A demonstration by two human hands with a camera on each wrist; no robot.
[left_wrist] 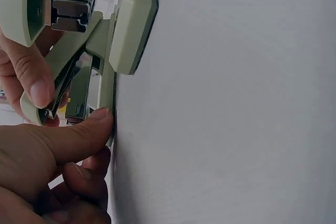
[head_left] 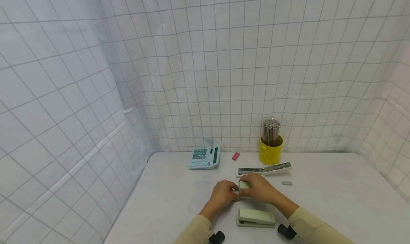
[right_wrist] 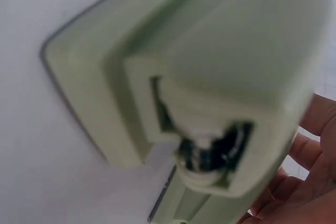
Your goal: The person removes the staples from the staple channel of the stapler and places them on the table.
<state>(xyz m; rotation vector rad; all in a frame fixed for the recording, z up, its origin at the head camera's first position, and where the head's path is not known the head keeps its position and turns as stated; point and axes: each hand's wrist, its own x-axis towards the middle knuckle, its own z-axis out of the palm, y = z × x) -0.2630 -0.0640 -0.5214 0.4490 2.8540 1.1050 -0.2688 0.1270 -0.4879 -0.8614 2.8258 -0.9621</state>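
Note:
A pale green stapler (head_left: 243,184) sits between both hands at the middle of the white table. My left hand (head_left: 233,194) holds its left side; in the left wrist view the thumb (left_wrist: 89,127) presses against the base edge of the stapler (left_wrist: 126,30), whose top is lifted so the metal magazine shows. My right hand (head_left: 253,187) grips the stapler from above and from the right. The right wrist view shows the stapler's rear end (right_wrist: 210,103) blurred and very close, with fingers (right_wrist: 315,182) behind it.
A second, closed green stapler (head_left: 256,217) lies near me. Behind the hands lie a long staple strip pack (head_left: 264,169), a small grey block (head_left: 287,183), a pink eraser (head_left: 235,156), a teal calculator (head_left: 204,157) and a yellow pencil cup (head_left: 270,149). Gridded walls enclose the table.

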